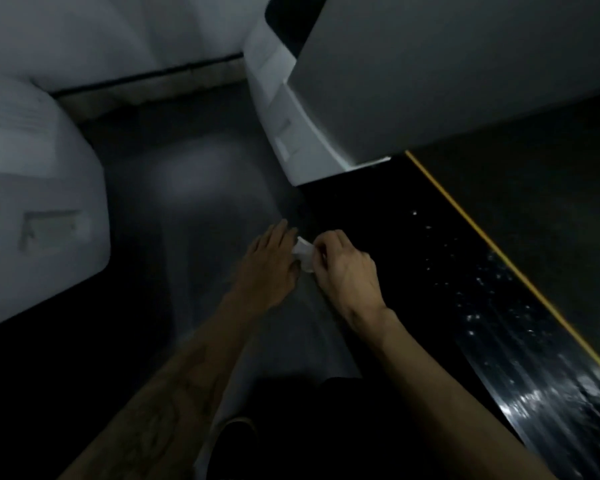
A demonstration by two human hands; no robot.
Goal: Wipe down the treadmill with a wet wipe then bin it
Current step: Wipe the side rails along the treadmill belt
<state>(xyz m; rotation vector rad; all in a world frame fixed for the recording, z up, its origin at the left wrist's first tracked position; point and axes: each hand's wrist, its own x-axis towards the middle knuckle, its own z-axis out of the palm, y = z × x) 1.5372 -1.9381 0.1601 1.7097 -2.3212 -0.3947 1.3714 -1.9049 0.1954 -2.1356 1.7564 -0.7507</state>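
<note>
Both arms out fwd; left hand (pixel 269 268) fingers straight, right hand (pixel 347 268) curled in pinch grip.

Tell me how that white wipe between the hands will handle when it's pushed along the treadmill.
The wipe looks crumpled and bunched, so probably floppy and light. The right hand pinches it, so it likely needs holding. The black side rail shows shiny streaks, so it may slide easily.

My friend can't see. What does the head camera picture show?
Two hands meet over a white wipe: the right hand pinches it, the left hand lies flat beside it. They are at the edge of a dark treadmill in a dim room.
</note>
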